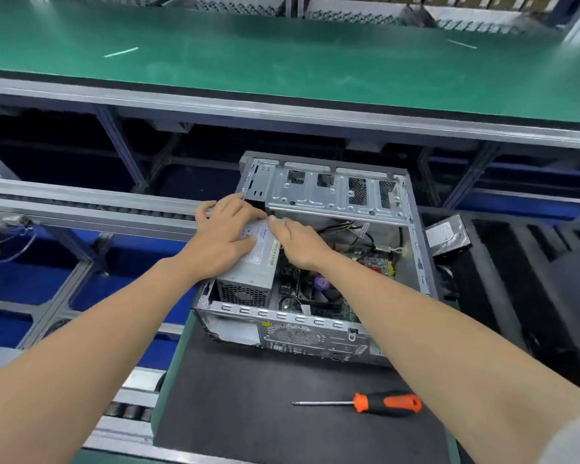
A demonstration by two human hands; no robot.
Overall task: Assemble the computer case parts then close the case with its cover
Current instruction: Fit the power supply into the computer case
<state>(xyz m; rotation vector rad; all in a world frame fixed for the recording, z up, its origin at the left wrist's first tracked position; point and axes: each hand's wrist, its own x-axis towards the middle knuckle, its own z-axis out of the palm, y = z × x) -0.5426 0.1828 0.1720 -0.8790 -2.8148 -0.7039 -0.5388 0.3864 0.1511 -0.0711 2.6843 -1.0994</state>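
The computer case [282, 315] lies open on its side on the black mat [248, 396], and both my hands are on the power supply [252, 276], which sits in the near left corner of the case with its vented end toward the rear panel. My left hand [226, 231] lies flat on top of the unit with the fingers spread, pressing rather than gripping. My right hand [298, 241] rests along the inner edge, forefinger stretched to the far corner where the box meets the drive cage [332, 190]. It pinches nothing that I can see, though its other fingers are hidden behind the hand.

I judge this to be the seating step. To do it well I should push evenly with both palms and keep the box square to the case wall, so that it slides home without tilting. The loose cables beside the motherboard [315, 289] must stay clear of its edge (a pinched wire is the likely fault here).

The screwdriver [382, 403] lies on the mat near me for the fixing screws, and a hard drive [447, 237] sits just outside the case on the right. I cannot see the cover.
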